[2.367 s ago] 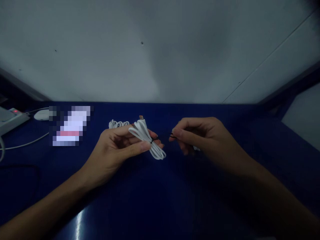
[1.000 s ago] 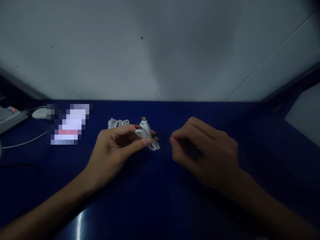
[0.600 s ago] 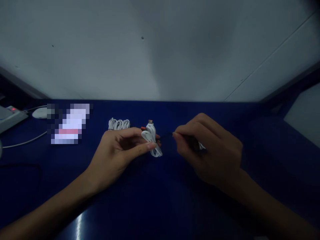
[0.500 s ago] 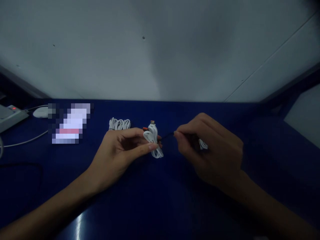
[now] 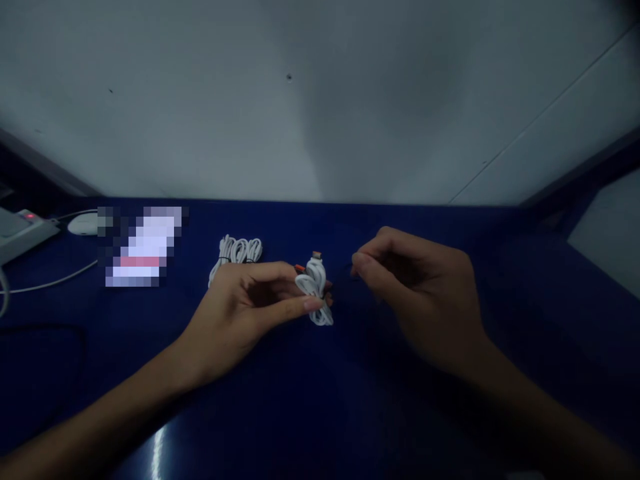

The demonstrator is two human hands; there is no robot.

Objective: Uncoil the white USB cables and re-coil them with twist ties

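Observation:
My left hand (image 5: 250, 303) pinches a coiled white USB cable (image 5: 313, 287) between thumb and fingers. The coil stands roughly upright, with a metal plug at its top and an orange-tipped plug (image 5: 299, 269) beside it. To the right, my right hand (image 5: 417, 287) is closed in a pinch, thumb against forefinger. A thin dark twist tie (image 5: 346, 267) shows faintly at its fingertips, hard to see against the blue table. Behind my left hand lies a row of bundled white cables (image 5: 240, 249), bound with black ties and partly hidden by the hand.
On the blue table (image 5: 320, 407) at the left are a blurred-out phone (image 5: 145, 247), a white rounded device (image 5: 83, 224) and a power strip (image 5: 27, 230) with a red light. A pale wall (image 5: 225, 120) rises behind the table's back edge.
My left hand and the coiled cable have shifted slightly right and down. My right hand has tilted and moved a little left; the white cable glimpsed behind its fingers is now hidden.

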